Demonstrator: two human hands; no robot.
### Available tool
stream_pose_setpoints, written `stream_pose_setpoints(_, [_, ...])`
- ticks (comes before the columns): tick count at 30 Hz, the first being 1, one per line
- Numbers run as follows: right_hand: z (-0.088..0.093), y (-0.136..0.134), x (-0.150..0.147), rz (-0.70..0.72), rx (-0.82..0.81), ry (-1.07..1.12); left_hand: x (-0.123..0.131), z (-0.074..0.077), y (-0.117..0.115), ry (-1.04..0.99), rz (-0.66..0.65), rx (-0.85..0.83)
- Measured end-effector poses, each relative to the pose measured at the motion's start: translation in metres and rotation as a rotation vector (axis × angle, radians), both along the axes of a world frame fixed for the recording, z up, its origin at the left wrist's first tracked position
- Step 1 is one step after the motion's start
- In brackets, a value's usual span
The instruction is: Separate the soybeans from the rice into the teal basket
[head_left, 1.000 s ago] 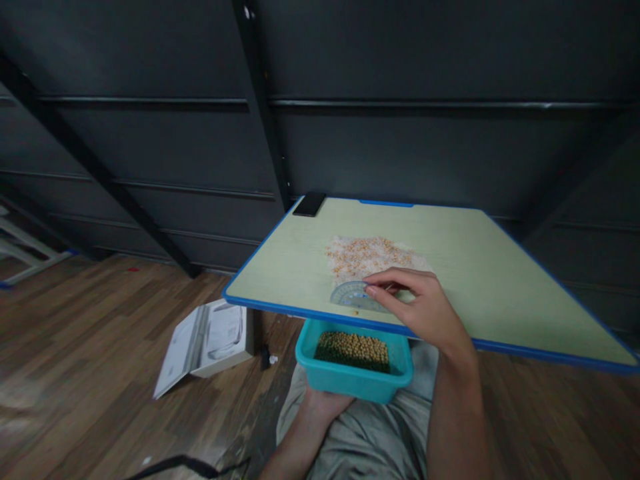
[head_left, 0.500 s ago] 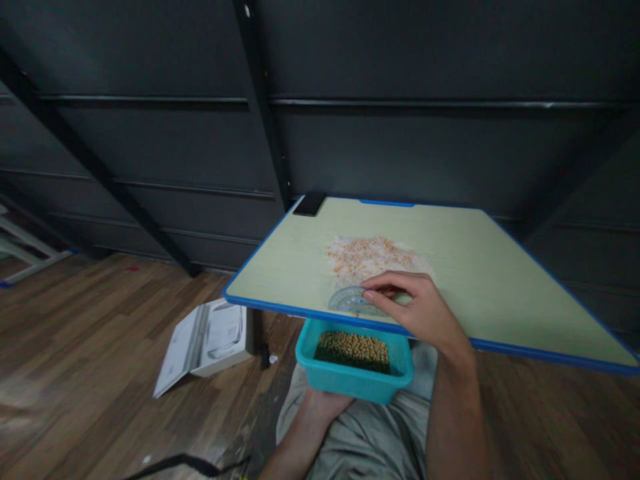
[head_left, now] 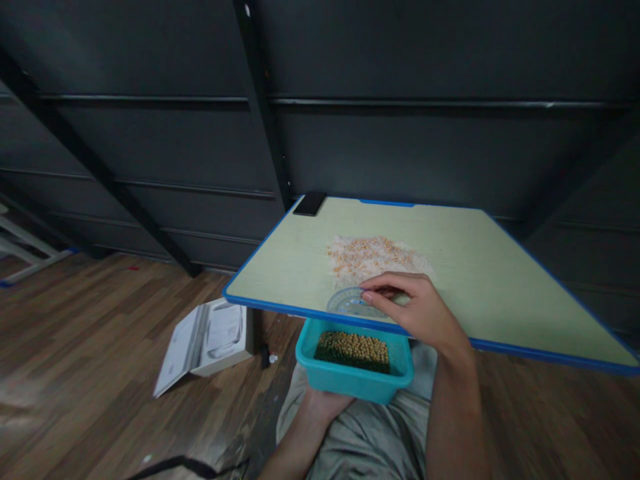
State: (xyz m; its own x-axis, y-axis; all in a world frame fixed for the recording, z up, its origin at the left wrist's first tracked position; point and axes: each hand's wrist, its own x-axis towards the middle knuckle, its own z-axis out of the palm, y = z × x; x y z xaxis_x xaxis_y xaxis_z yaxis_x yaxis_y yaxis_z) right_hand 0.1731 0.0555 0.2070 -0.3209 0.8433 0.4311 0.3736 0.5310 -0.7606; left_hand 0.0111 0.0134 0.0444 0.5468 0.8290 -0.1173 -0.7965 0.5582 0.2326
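"What were your hands up to?"

"My right hand pinched the clear protractor between thumb and fingertips. It was at the table's near edge, closer to the near left corner than the right one. My left hand was under the blue tub. The tub hid those fingers, so I couldn't tell if they were spread."

"What could go wrong there?"

"The tub was just below the near edge. If my left hand tipped, the yellow and green beans inside could spill on my lap. If I dragged the protractor too hard, bits could bounce past the tub onto the floor."

"And farther off?"

"The pile of white grains and yellow bits lay just past the protractor. Bumping the table could scatter it. A black phone lay at the far left corner, so a big knock could slide it off."
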Motion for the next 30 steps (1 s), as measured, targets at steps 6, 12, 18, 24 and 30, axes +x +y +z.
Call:
stream_pose_setpoints(6, [-0.004, 0.007, 0.002, -0.130, 0.063, -0.003, -0.009, -0.014, -0.005, 0.001, 0.014, -0.062])
stream_pose_setpoints(12, [-0.007, 0.013, 0.003, -0.276, 0.169, -0.047, -0.015, -0.018, -0.009, 0.051, 0.045, -0.051])
stream_pose_setpoints(18, [-0.009, 0.016, 0.003, -0.364, 0.237, -0.051, -0.016, -0.028, -0.008, 0.058, 0.034, -0.037])
stream_pose_setpoints(24, [-0.004, 0.012, 0.004, -0.436, 0.265, 0.060, -0.014, -0.026, -0.006, 0.059, 0.022, -0.035])
stream_pose_setpoints(30, [0.019, 0.019, 0.023, -0.437, 0.276, 0.009, -0.015, -0.003, -0.007, 0.108, 0.012, -0.069])
